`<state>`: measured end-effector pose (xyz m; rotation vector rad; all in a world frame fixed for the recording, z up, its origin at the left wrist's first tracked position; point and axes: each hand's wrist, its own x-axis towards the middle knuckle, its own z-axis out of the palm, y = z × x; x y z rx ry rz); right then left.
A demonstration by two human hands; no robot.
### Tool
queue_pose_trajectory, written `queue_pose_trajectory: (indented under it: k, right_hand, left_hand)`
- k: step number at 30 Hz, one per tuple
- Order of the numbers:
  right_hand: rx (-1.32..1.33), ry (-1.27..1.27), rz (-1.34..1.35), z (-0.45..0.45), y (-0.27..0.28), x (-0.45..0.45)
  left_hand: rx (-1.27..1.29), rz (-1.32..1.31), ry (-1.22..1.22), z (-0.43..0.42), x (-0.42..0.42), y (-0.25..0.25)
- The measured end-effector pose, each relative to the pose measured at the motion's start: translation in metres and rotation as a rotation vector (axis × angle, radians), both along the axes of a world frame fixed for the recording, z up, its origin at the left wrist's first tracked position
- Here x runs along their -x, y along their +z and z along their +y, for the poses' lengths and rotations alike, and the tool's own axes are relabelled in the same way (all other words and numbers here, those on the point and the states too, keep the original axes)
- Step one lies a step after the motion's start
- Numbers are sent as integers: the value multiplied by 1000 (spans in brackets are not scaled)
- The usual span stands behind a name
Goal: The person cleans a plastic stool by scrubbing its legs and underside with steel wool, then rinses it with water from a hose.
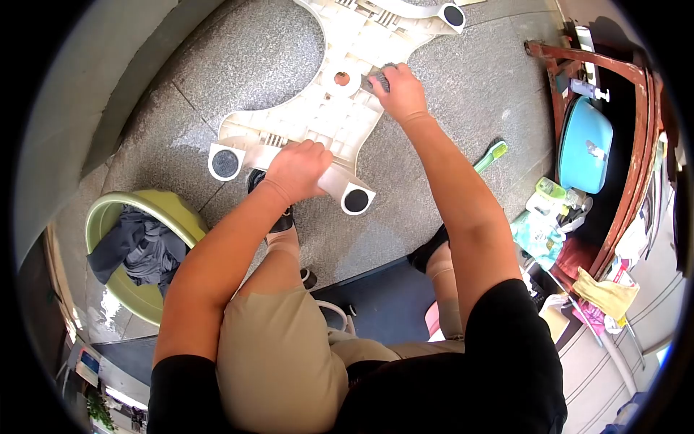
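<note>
A white plastic base (307, 101) with ribs, a round centre hole and dark round pads on its feet lies on the wet grey floor. My left hand (300, 170) is closed round the curved bar between its two nearer feet. Just right of the centre hole, my right hand (401, 92) grips a grey scrubbing pad (379, 81) and presses it against the base.
A green tub (119, 289) with dark cloth (144, 249) stands at the left. On the floor to the right lies a green brush (493, 154). A blue basin (584, 145) leans in a reddish wooden frame (640, 173), with bottles and bags beside it.
</note>
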<state>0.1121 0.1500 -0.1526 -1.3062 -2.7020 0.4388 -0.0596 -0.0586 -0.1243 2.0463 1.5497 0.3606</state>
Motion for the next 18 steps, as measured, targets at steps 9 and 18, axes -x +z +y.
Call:
queue_pose_trajectory:
  k: [9,18]
  right_hand:
    - [94,-446,296,28,34,49]
    - [328,-903,614,86,-4,82]
  left_hand:
    - [16,-12,26,3,-6,5]
    - [420,-351,17,34,-82,85]
